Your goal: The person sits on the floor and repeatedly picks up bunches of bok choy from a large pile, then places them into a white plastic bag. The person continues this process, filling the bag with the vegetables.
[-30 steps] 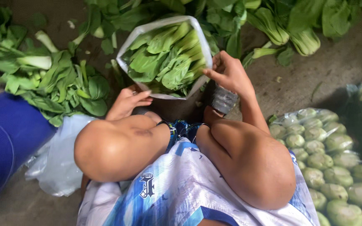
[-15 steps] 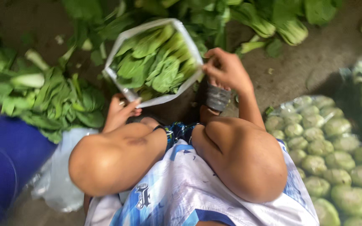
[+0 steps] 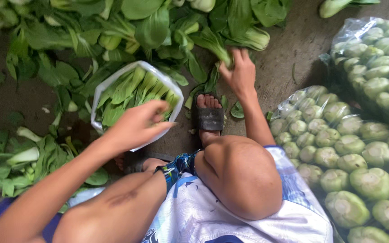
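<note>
At the far left, loose green leaves (image 3: 19,162) lie on the dirty concrete floor (image 3: 293,49), some with pale stalks. Just right of them stands a clear plastic bag (image 3: 113,83), open at the top and packed with upright leafy greens (image 3: 136,92). The person's left hand (image 3: 136,123) hovers over the near edge of this bag, fingers loosely curled; I cannot tell if it touches the plastic or only hangs above it, and it does not seem to hold anything.

In the middle, a foot in a dark sandal (image 3: 210,118) rests on the floor between the bag and the heap of vegetables. Above it, the right hand (image 3: 238,74) reaches forward into the big pile of greens (image 3: 158,27) and closes around the pale base of one bunch (image 3: 217,49); the leaves of that bunch are still lying among the others.

At the right side, two large clear sacks (image 3: 352,148) are full of the same vegetables, with the cut ends turned up.

I think some things could go wrong here. The open bag stands without firm support, so it may tip over and spill its greens on the floor if the left hand pushes its rim. The bunch in the right hand is tangled with neighbours, so a quick pull may tear leaves or drag other pieces. The sandal is also near the loose leaves and could crush them.
</note>
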